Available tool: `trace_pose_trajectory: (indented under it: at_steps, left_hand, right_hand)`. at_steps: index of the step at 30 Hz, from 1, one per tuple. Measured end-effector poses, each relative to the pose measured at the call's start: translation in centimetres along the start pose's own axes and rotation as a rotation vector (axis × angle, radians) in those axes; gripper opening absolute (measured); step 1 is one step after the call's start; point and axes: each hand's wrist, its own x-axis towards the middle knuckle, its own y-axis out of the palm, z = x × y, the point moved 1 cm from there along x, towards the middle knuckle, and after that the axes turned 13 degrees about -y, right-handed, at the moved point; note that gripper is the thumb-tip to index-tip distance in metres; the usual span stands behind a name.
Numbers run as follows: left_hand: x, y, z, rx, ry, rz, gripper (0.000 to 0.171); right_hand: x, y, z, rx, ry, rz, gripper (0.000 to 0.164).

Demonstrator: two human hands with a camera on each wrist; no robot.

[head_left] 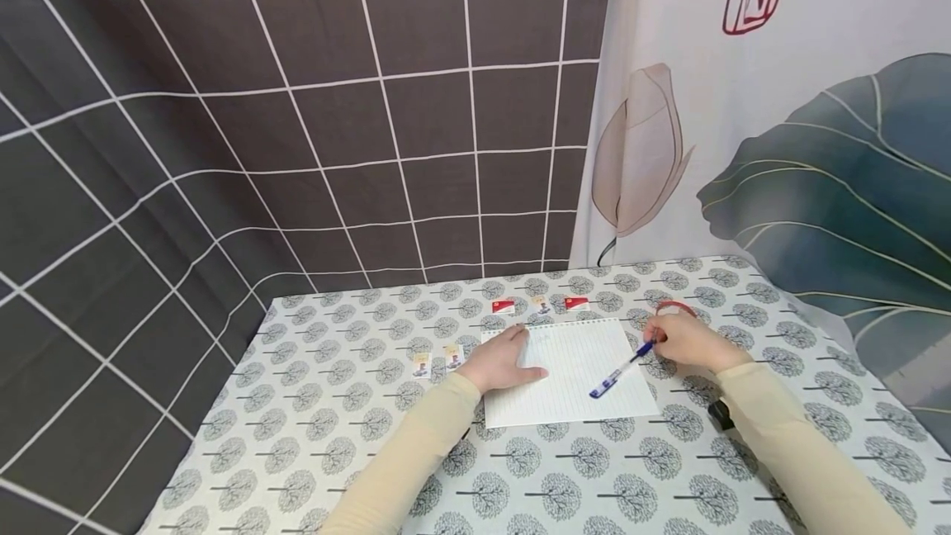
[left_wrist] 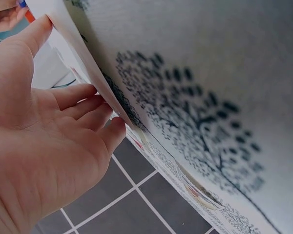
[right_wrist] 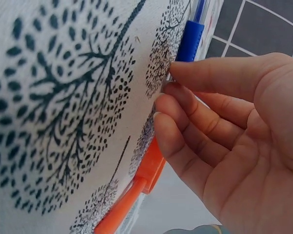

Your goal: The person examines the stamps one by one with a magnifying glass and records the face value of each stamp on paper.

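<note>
On the tablecloth (head_left: 327,403), a lined sheet (head_left: 568,390) lies flat. The left hand (head_left: 499,362) rests on its left edge, fingers extended, thumb spread. The right hand (head_left: 687,339) pinches one end of a blue pen (head_left: 622,373), which slants over the sheet's right portion; pen-to-paper contact cannot be determined. Two small cards (head_left: 453,357) lie near the left hand.
</note>
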Motion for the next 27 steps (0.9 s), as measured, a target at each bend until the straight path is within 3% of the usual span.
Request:
trace_pose_trajectory:
  at_steps: [7, 27]
  left_hand:
    - [-0.07, -0.02, 0.01, 0.001, -0.009, 0.009, 0.089]
    - [-0.53, -0.35, -0.27, -0.019, -0.017, 0.028, 0.089]
  right_hand:
    - [0.02, -0.33, 0.24, 0.017, 0.008, 0.032, 0.015]
    - [-0.21, -0.37, 0.60, 0.014, -0.108, 0.080, 0.017]
